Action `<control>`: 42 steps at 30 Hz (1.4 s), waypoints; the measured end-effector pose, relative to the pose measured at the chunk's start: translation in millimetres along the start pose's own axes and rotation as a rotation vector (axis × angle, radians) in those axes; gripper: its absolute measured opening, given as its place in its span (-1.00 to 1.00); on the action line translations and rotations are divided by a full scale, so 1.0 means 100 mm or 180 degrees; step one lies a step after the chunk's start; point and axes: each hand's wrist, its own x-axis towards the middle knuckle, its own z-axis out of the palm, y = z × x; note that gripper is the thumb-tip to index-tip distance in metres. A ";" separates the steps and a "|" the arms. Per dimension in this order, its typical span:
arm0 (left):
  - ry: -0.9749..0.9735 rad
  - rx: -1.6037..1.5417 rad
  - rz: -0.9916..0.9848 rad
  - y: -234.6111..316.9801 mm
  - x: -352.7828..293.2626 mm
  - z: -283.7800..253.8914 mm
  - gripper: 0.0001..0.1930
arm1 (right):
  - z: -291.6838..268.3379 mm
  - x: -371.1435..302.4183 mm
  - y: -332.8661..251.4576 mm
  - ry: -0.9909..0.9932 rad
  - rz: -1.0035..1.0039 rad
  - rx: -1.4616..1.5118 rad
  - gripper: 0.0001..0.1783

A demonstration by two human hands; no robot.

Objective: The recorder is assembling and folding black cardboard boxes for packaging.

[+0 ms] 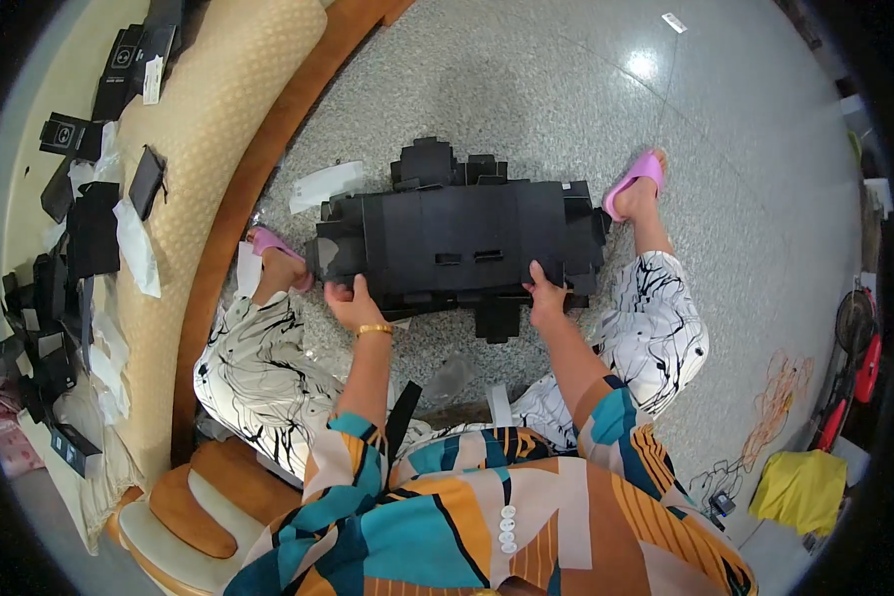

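Both hands pinch the near edge of a big flat black cardboard sheet (462,238). Left hand (353,303) grips near one end, right hand (546,298) near the middle. It lies spread on the speckled floor (526,89) between two pink slippers (634,182), with flaps and slots sticking out all around.

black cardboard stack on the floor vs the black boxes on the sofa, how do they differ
The black cardboard stack lies flat and unfolded between the feet, gripped by the left hand and right hand. The black boxes on the sofa are smaller, scattered and untouched. Both are black.
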 end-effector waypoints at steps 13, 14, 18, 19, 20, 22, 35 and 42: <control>-0.3197 0.5149 0.3076 0.14 -0.80 1.23 0.03 | 0.08 -0.17 0.15 0.0238 -0.0384 -0.0506 -0.50; -0.3224 0.5149 0.3072 0.07 -0.73 1.26 0.03 | 0.06 -0.15 0.17 0.0260 -0.0380 -0.0506 -0.50; -0.3421 0.5617 0.2878 -0.10 -0.58 1.35 0.08 | -0.02 -0.07 0.18 0.0123 -0.0160 -0.0569 -0.55; -0.3451 0.5696 0.2783 -0.10 -0.57 1.37 0.09 | 0.03 -0.14 0.06 0.0172 0.0008 -0.0507 -0.54; -0.3495 0.5764 0.2695 -0.10 -0.56 1.38 0.09 | 0.07 -0.23 -0.05 0.0234 0.0167 -0.0443 -0.53; -0.3562 0.5762 0.2623 -0.10 -0.58 1.41 0.09 | 0.04 -0.32 -0.18 0.0312 -0.0255 -0.0251 -0.53; -0.3395 0.5751 0.2833 -0.23 -0.48 1.40 0.03 | 0.85 -0.20 -0.50 -0.0427 -0.3432 -0.4031 -0.40; -0.3586 0.5569 0.2822 -0.12 -0.50 1.42 0.02 | 0.63 0.53 -0.16 0.0038 -0.2964 -0.4753 -0.22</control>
